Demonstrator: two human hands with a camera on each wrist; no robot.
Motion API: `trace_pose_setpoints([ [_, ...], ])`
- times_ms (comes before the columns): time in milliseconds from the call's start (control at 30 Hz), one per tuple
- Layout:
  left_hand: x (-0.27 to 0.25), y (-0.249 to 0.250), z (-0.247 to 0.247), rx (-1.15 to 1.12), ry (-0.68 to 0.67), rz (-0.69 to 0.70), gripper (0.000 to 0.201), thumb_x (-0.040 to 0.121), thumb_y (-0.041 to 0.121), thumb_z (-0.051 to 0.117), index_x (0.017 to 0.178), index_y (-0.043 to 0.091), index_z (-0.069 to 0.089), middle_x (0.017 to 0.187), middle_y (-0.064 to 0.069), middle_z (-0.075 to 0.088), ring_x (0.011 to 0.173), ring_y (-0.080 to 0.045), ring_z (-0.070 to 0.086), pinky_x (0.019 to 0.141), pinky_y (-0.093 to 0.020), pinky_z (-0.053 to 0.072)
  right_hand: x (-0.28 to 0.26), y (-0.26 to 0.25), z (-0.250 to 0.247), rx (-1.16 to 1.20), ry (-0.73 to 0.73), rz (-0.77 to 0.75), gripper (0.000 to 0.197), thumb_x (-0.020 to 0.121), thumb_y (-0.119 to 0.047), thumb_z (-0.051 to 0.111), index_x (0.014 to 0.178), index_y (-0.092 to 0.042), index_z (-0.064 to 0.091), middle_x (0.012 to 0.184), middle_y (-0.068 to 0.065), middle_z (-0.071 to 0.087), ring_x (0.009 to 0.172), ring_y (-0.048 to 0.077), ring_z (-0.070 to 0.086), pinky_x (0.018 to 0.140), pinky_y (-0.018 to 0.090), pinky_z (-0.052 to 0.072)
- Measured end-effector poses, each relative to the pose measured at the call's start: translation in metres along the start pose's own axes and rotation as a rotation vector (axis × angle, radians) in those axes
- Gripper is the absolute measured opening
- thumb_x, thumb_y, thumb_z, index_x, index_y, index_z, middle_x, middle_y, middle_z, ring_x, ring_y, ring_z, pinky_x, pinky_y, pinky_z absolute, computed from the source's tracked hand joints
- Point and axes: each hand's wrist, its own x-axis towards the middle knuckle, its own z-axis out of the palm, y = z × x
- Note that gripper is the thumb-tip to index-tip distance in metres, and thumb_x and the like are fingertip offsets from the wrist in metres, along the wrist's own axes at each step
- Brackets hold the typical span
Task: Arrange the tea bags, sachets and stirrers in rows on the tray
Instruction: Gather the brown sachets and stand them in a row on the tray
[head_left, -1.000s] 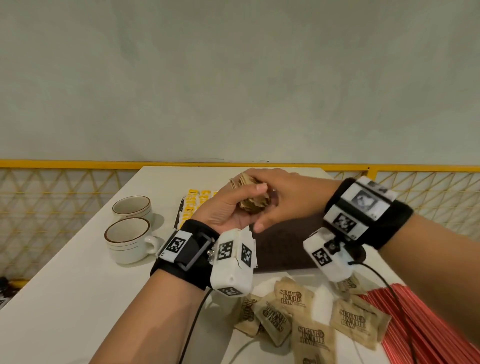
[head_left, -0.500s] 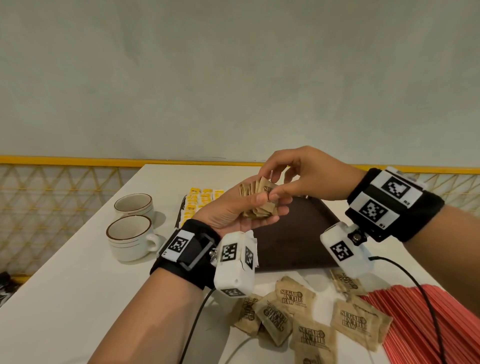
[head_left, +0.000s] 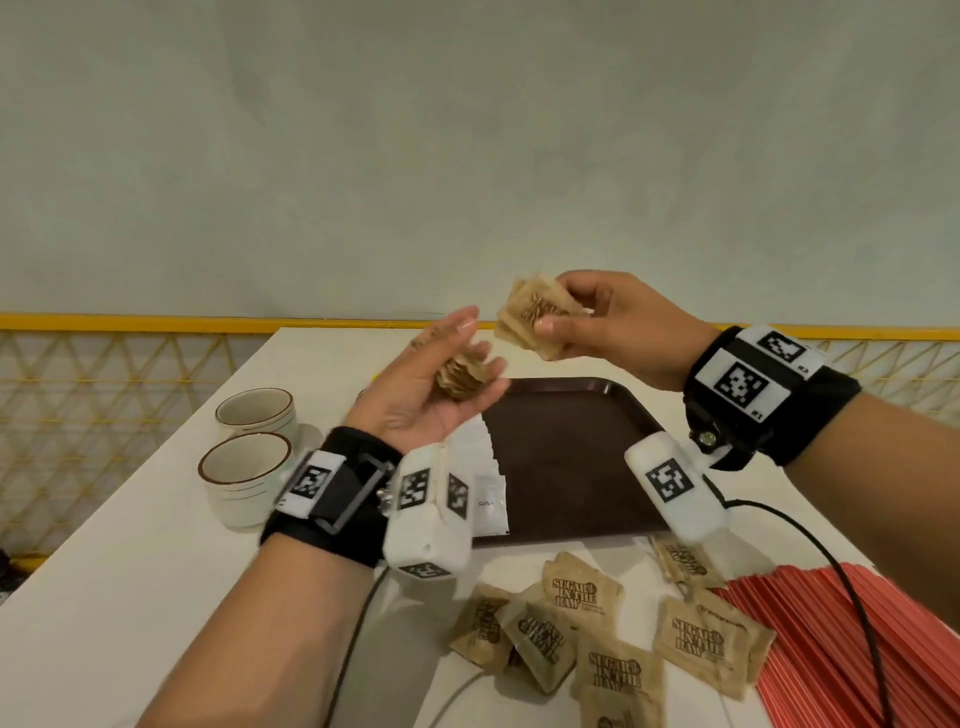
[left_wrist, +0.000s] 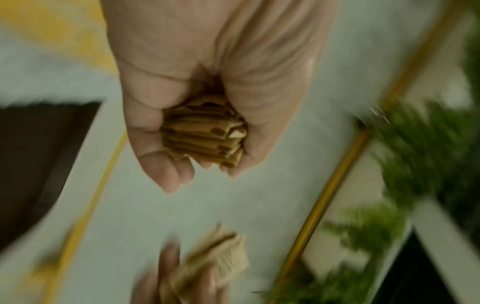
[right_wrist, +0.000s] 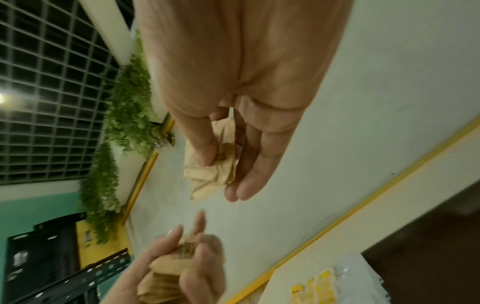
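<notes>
Stretching beneath both raised hands, the white surface (head_left: 104, 597) carries everything else, and the dark brown tray (head_left: 566, 467) lies on it directly below and between the wrists. Near the right forearm, at the surface's near right corner, lies a broad fan of red stirrers (head_left: 841, 649), and just beside them, nearer the body than the tray, loose brown sugar sachets (head_left: 582, 592) lie scattered and overlapping. To the outside of the left wrist stand two white cups (head_left: 244, 467) with brown rims, one behind the other. A row of white sachets (head_left: 488, 499) lies along the tray's left edge, partly hidden behind the left wrist camera, and the right wrist view shows yellow-tagged tea bags (right_wrist: 315, 288) beside the tray, blurred. The left hand (head_left: 436, 389) is held palm up above the tray's far left corner, its fingers loosely curled round a stack of brown sachets (left_wrist: 205, 133) seen edge-on in the left wrist view, the thumb side and fingers cupping it from both sides. The right hand (head_left: 618, 327) is raised a little higher and to the right of it, apart from the left hand, pinching a smaller bunch of brown sachets (head_left: 535, 317) between the thumb on the printed face and the fingers (right_wrist: 246, 164) behind.
</notes>
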Motion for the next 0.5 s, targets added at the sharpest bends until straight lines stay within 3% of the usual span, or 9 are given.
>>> trace_pose_setpoints([
  [67,0.004,0.026,-0.005,0.199,0.064,0.02,0.012,0.09,0.01,0.057,0.097,0.018,0.063,0.076,-0.003,0.058,0.065,-0.016,0.066,0.058,-0.028,0.057,0.008,0.006,-0.009,0.149,0.012,0.102,0.022,0.095,-0.006,0.053,0.115,0.002,0.057,0.1,0.013,0.066,0.087,0.022,0.069,0.077,0.033,0.059],
  [167,0.024,0.063,-0.007,0.798,0.141,0.018,0.018,0.09,0.007,0.054,0.084,0.021,0.064,0.078,-0.001,0.056,0.065,-0.014,0.064,0.057,-0.024,0.052,0.026,0.02,-0.018,0.201,0.005,0.242,0.023,0.098,-0.007,0.049,0.119,-0.003,0.056,0.101,0.009,0.065,0.081,0.018,0.067,0.069,0.03,0.059],
  [333,0.083,0.078,-0.003,1.548,-0.058,-0.194,0.014,0.095,0.025,0.055,0.096,0.022,0.069,0.085,0.001,0.054,0.069,-0.014,0.056,0.057,-0.023,0.042,0.069,0.058,-0.016,0.081,0.002,0.378,0.027,0.093,-0.002,0.057,0.119,-0.009,0.055,0.107,0.01,0.058,0.088,0.019,0.061,0.063,0.029,0.06],
  [433,0.12,0.071,-0.012,1.81,-0.12,-0.253,0.016,0.095,0.03,0.054,0.098,0.027,0.069,0.08,0.002,0.057,0.068,-0.012,0.056,0.056,-0.02,0.044,0.094,0.084,-0.01,0.085,0.031,0.452,0.034,0.087,0.006,0.061,0.117,-0.007,0.052,0.107,0.011,0.057,0.087,0.022,0.062,0.066,0.032,0.06],
  [500,0.141,0.062,-0.018,1.878,-0.139,-0.267,0.017,0.095,0.028,0.056,0.102,0.023,0.07,0.071,0.001,0.055,0.062,-0.011,0.053,0.046,-0.015,0.04,0.107,0.103,-0.006,0.073,0.045,0.47,0.032,0.085,0.01,0.061,0.113,-0.003,0.054,0.102,0.013,0.059,0.083,0.02,0.062,0.064,0.03,0.059],
])
